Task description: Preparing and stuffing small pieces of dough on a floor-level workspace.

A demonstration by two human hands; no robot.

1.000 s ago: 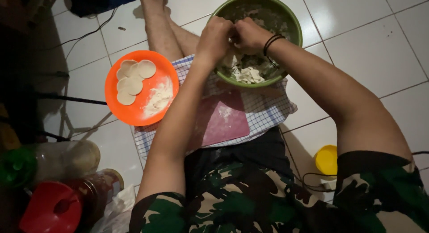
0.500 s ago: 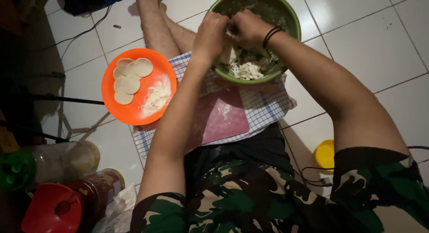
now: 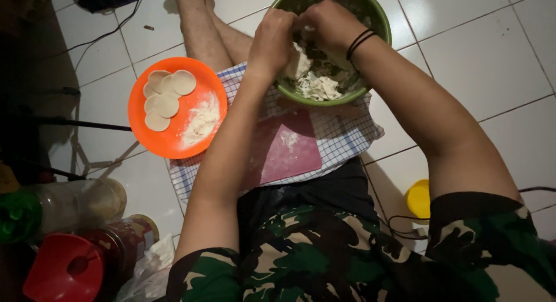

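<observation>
Two hands work together: my left hand (image 3: pixel 272 38) and right hand (image 3: pixel 330 24) pinch a white dough piece (image 3: pixel 298 61) over the green bowl (image 3: pixel 379 24); I should press softly, evenly

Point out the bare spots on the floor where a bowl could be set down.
Bare tiles lie right of the green bowl, beyond the right hand. Bare floor lies above the orange plate. It is crowded lower left around the jars, and the checked cloth is full.

Glossy plastic: green bowl (image 3: pixel 379 24), orange plate (image 3: pixel 174 142). Woven checked cloth (image 3: pixel 341 139). Matt pink board (image 3: pixel 289 151), floured. Glazed floor tiles (image 3: pixel 463 47).
</observation>
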